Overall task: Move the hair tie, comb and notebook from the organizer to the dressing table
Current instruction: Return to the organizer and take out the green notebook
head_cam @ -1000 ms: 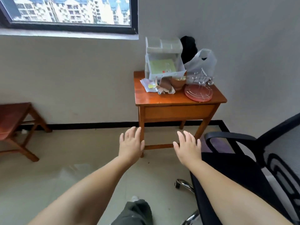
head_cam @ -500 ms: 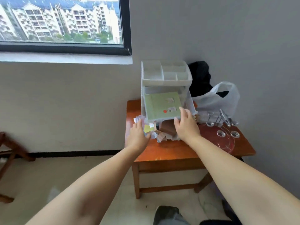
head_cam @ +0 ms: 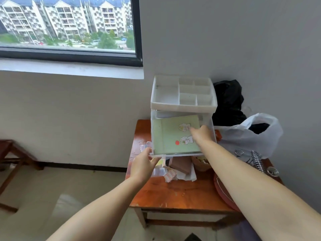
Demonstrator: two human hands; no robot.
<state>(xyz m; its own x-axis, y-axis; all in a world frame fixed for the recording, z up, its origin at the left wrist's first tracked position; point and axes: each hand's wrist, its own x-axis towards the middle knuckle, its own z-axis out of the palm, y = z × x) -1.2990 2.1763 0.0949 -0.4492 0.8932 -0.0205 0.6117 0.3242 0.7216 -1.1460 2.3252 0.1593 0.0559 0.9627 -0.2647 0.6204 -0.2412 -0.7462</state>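
Note:
A white and clear organizer stands at the back of a wooden dressing table. Its lower drawer is pulled out and holds a pale green notebook with small stickers, lying tilted. My right hand reaches into the drawer with its fingers on the notebook's right edge; whether it grips is unclear. At the drawer's front left corner, my left hand closes around the rim. The organizer's top tray compartments look empty. No hair tie or comb can be seen.
Under the drawer lie loose papers, labels and a brown block. A white plastic bag, a black bag, metal springs and a red plate fill the table's right side. A wooden stool stands far left.
I have moved from across the room up to the table. My right hand went from the drawer's front into it, onto the notebook. My left hand rose to the drawer's corner.

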